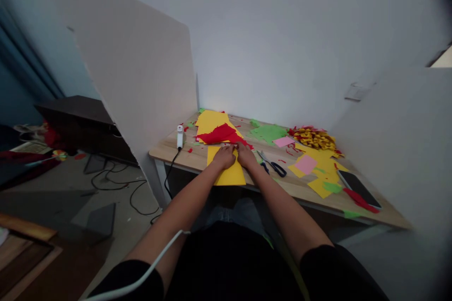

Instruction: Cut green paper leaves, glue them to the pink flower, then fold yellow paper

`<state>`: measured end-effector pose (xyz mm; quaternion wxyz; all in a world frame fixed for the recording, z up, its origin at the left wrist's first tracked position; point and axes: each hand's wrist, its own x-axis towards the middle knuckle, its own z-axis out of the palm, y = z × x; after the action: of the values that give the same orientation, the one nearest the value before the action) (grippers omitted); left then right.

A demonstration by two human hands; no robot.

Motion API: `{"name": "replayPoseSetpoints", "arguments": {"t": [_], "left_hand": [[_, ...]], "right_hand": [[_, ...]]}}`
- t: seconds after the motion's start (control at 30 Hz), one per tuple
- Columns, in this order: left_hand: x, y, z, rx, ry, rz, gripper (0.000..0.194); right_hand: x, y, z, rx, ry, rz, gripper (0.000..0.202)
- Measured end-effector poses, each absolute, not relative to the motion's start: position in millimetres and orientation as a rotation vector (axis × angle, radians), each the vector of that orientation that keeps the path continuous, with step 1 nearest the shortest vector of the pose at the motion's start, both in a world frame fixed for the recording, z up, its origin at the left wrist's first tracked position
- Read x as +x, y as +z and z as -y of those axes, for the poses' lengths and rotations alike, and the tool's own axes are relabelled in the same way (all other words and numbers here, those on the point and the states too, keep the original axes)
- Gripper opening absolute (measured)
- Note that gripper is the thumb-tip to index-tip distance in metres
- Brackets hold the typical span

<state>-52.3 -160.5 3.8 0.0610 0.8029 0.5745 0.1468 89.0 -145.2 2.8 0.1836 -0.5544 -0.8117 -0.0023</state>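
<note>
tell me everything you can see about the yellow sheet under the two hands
The yellow sheet looks like plain paper or thin card, with straight left and bottom edges. It lies roughly flat on the table, its near end seeming to reach past the front edge. The left hand and right hand rest on its far part, hiding some of it. Red paper lies just beyond. Whether it is one layer or several is unclear.

Yel. sheet [230, 177], approx. rect., flat on desk [197, 158], near end at front edge; upper pt. hidden.
</note>
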Motion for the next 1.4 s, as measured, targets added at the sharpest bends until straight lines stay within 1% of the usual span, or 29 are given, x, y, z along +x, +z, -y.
{"name": "replayPoseSetpoints", "arguments": {"t": [0.13,0.27,0.5,0.7,0.87,1.07,1.23,1.4], "left_hand": [[-52,3,161,2.422,0.433,-1.727,0.053],[-52,0,160,2.411,0.416,-1.723,0.056],[-53,-3,158,2.411,0.403,-1.707,0.059],[-52,-3,159,2.41,0.389,-1.718,0.05],[-50,-2,160,2.402,0.375,-1.723,0.051],[-49,-1,161,2.39,0.372,-1.734,0.054],[-49,-1,162,2.377,0.373,-1.749,0.056],[-49,-1,162,2.374,0.364,-1.757,0.055]], "right_hand": [[91,4,155,-1.575,-0.005,2.321,0.038],[96,3,166,-1.56,0.004,2.355,0.051],[101,1,181,-1.556,0.019,2.351,0.053],[108,-1,200,-1.538,0.036,2.339,0.046],[113,0,216,-1.532,0.06,2.336,0.041],[119,0,235,-1.512,0.081,2.341,0.042],[122,-1,248,-1.498,0.094,2.337,0.04],[126,-1,259,-1.467,0.108,2.33,0.044]]}}
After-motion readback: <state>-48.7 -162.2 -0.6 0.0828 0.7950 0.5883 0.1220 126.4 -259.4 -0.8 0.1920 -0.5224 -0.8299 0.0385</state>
